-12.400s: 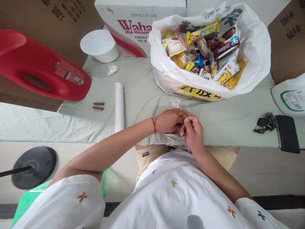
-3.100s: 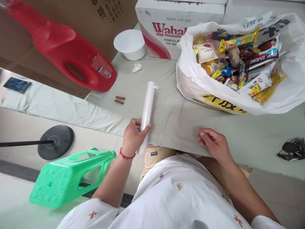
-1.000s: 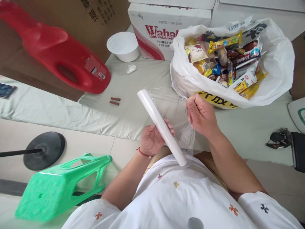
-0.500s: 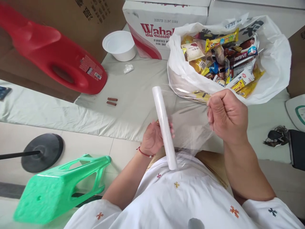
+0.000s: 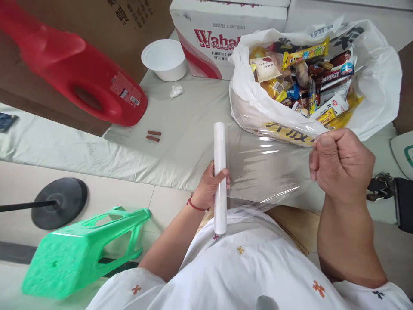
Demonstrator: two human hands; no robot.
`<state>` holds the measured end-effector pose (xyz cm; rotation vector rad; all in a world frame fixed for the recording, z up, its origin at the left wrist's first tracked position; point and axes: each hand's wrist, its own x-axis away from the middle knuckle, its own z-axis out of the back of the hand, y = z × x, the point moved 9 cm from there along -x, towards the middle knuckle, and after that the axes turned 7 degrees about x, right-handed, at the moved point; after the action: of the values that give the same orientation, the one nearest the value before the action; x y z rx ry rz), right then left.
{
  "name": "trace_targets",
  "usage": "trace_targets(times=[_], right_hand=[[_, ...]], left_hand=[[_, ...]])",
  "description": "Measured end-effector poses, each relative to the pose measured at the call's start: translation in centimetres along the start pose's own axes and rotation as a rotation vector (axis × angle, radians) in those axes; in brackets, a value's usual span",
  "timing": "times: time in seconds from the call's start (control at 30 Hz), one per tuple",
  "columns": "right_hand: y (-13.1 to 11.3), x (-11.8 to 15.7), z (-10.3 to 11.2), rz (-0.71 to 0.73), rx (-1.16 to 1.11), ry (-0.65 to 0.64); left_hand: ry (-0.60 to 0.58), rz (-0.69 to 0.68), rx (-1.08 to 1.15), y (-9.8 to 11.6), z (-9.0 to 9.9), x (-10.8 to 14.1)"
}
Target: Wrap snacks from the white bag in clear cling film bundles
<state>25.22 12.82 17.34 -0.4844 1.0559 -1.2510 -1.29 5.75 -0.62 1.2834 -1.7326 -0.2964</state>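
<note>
My left hand (image 5: 211, 185) is closed around the middle of a white roll of plastic wrap (image 5: 220, 146), its thumb lying across the front. The roll stands nearly upright in view, its lower end in front of my shirt. A clear sheet of plastic film (image 5: 267, 172) stretches taut from the roll to the right. My right hand (image 5: 343, 165) is a fist, pinching the film's gathered far edge. Just beyond that fist sits a white plastic bag (image 5: 380, 94) full of wrapped snacks (image 5: 305, 56), partly seen through the film.
On the cloth-covered table stand a white bowl (image 5: 164, 64), a Wahaha carton (image 5: 206, 56) and a large red jug (image 5: 125, 101). Small brown strips (image 5: 153, 137) and a crumpled white scrap (image 5: 176, 91) lie nearby. Keys (image 5: 380, 185) are at right. A green stool (image 5: 64, 258) is on the floor.
My right hand has moved right, drawing out a longer, tauter film sheet. The roll has turned more upright, and my left thumb now wraps over its front.
</note>
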Motion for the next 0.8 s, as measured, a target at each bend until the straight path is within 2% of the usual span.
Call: trace_targets(times=[0.07, 0.13, 0.27, 0.33, 0.4, 0.5, 0.57, 0.7, 0.8], right_hand=[[0.3, 0.2, 0.3, 0.005, 0.053, 0.016], [1.1, 0.5, 1.2, -0.011, 0.100, 0.056], [3.9, 1.3, 3.5, -0.117, 0.106, 0.158], [5.3, 1.9, 3.9, -0.180, 0.089, 0.171], [6.2, 2.4, 3.9, -0.218, 0.097, 0.156], [6.7, 3.0, 4.3, -0.214, 0.126, 0.173], [7.0, 3.2, 5.1, -0.211, 0.147, 0.204], [8.7, 3.8, 6.6, -0.269, 0.207, 0.231], [9.9, 4.4, 7.0, -0.317, 0.208, 0.232]], left_hand=[[0.098, -0.027, -0.110, 0.2, 0.6, -0.3], [0.124, -0.023, -0.099, 0.4, 1.2, -0.5], [0.038, 0.069, 0.073, 0.4, 1.9, -0.2], [0.019, 0.070, 0.110, 0.6, 2.0, 0.0], [0.060, 0.013, 0.027, 0.9, 2.2, 0.1], [0.191, -0.096, -0.215, 1.9, 2.9, 0.2], [0.229, -0.099, -0.299, 2.3, 3.3, 0.4], [0.129, 0.039, -0.174, 2.0, 3.1, 0.9], [0.098, 0.053, -0.078, 2.2, 2.8, 1.4]])
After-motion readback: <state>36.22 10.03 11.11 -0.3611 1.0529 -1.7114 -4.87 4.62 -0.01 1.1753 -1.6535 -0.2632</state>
